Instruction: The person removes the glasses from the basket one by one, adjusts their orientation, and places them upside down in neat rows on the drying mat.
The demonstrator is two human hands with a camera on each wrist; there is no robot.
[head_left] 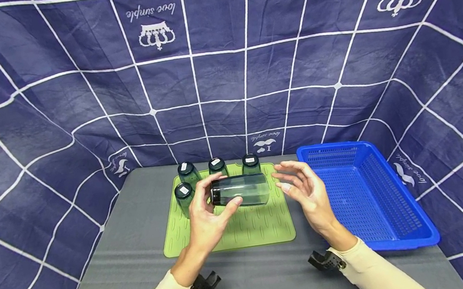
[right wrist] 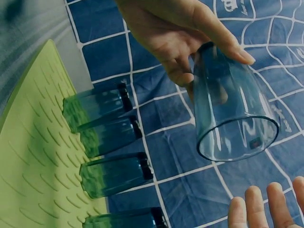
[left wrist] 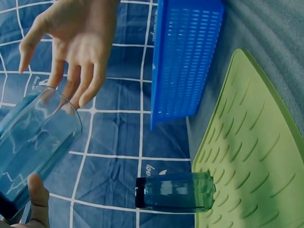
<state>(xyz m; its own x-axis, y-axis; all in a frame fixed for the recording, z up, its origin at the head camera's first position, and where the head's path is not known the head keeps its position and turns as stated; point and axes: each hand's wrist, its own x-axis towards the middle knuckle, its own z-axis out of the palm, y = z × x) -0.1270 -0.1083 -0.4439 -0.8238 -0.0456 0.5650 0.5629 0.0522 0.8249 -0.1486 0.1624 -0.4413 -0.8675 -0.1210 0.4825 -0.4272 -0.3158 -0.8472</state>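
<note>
My left hand (head_left: pixel 206 218) grips a tinted clear drinking glass (head_left: pixel 246 191) near its dark, thick base. The glass lies sideways in the air over a green drying mat (head_left: pixel 265 230), its open mouth toward the right. Facing that rim is my right hand (head_left: pixel 310 192), with fingers spread and holding nothing. In the right wrist view a small label (right wrist: pixel 256 142) shows on the glass. Several matching glasses stand upside down along the mat's back and left, among them a front-left glass (head_left: pixel 184 197) and a back-right glass (head_left: pixel 250 162), with white stickers on their bases.
To the right stands a blue plastic basket (head_left: pixel 414 218) with perforated walls. Grey cloth (head_left: pixel 132 255) covers the table. Behind and on both sides hangs a navy curtain (head_left: pixel 222 77) with white grid lines.
</note>
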